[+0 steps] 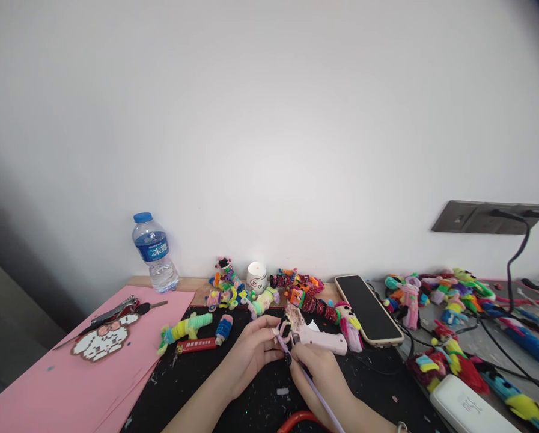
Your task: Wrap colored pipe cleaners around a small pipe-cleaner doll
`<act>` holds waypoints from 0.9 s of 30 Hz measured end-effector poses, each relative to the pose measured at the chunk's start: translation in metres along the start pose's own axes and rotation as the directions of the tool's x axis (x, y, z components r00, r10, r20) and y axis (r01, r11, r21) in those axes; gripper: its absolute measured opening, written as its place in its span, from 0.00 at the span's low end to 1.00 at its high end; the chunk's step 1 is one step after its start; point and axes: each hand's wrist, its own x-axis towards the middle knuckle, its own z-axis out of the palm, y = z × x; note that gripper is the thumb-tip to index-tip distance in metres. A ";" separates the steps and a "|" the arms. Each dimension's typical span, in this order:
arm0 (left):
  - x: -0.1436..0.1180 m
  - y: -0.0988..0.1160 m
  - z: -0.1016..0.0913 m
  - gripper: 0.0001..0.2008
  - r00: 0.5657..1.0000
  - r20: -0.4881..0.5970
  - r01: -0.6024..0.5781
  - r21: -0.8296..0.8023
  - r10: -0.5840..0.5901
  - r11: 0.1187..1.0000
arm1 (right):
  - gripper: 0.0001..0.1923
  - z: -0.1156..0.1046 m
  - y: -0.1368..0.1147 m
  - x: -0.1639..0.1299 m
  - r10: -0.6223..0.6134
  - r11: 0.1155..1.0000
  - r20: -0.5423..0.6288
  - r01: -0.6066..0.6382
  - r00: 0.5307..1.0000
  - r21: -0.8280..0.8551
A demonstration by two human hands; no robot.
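Left hand (251, 355) pinches small black-pink piece (285, 328); right hand (316, 368) grips lilac pipe cleaner (312, 385), feeding it there; glue gun (318, 340) just behind, within reach.

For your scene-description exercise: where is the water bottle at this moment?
In the head view, the water bottle stands upright at the back left of the desk against the white wall, just behind the pink paper sheet and left of the small white jar.

Head camera looks forward over the desk (260, 397) toward the wall (269, 120)
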 end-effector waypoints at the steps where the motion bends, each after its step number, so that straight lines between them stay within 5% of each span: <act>1: 0.000 0.000 0.000 0.08 1.000 0.000 0.000 0.001 0.000 1.000 | 0.09 0.000 0.000 0.000 -0.003 1.000 -0.004 0.003 1.000 0.002; 27: 0.000 0.001 0.001 0.08 1.000 0.007 0.001 0.005 -0.001 1.000 | 0.08 0.000 0.001 0.000 -0.001 1.000 0.016 0.002 1.000 -0.006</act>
